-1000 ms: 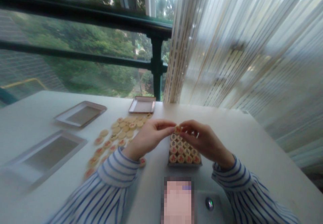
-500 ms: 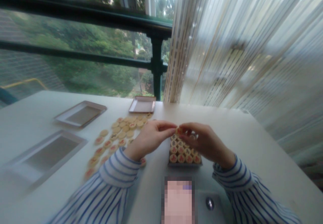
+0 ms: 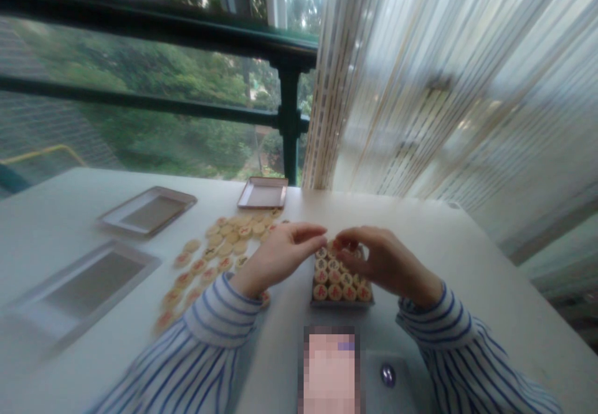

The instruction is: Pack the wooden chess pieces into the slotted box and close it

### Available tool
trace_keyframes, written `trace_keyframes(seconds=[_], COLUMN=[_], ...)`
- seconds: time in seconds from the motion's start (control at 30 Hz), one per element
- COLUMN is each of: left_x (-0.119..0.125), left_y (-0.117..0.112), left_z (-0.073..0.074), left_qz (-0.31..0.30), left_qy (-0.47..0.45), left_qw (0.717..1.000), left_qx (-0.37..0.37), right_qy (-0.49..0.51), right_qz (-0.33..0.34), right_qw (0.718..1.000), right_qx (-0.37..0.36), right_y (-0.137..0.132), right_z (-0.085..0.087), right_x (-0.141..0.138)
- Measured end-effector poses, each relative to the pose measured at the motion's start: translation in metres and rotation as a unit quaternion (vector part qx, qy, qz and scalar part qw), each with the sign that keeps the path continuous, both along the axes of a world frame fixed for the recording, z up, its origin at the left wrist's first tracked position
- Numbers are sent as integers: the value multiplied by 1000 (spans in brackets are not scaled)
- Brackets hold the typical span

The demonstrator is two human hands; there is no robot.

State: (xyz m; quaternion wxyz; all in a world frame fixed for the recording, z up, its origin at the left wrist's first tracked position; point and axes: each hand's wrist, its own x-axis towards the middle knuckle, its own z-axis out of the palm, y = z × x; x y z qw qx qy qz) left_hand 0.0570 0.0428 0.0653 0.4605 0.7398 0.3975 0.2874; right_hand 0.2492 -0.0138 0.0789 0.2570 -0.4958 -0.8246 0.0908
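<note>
A small box (image 3: 343, 302) on the white table holds rows of round wooden chess pieces with red marks. My right hand (image 3: 380, 261) hovers over the box's far end, fingers pinched on one chess piece (image 3: 334, 245) just above the packed rows. My left hand (image 3: 280, 257) is at the box's left, thumb and forefinger pinched together close beside that piece, and I see nothing between them. Both forearms wear blue-striped sleeves.
Several loose chess pieces (image 3: 224, 246) lie scattered left of the box. Shallow trays or lids rest at the far centre (image 3: 264, 193), far left (image 3: 147, 210) and near left (image 3: 79, 286). A small round metal thing (image 3: 387, 375) lies near me. Window railing and blinds stand behind the table.
Both hands have sunk a little toward the box, bringing the pinched piece down onto its far rows. My left fingertips have drawn slightly away from the piece.
</note>
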Motion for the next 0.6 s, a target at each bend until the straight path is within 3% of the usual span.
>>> trace_keyframes(seconds=[0.33,0.6], left_x=[-5,-5], left_y=[7,4], left_z=[-16,-16], left_qz=[28,18], left_qy=[106,159], left_qw=[987,976], left_qx=[117,146], right_qy=[-67,-180], right_qz=[3,-20], right_qw=[992,972], right_qx=[-104,-151], right_y=[-1,0], right_z=[2,2], right_x=[14,17])
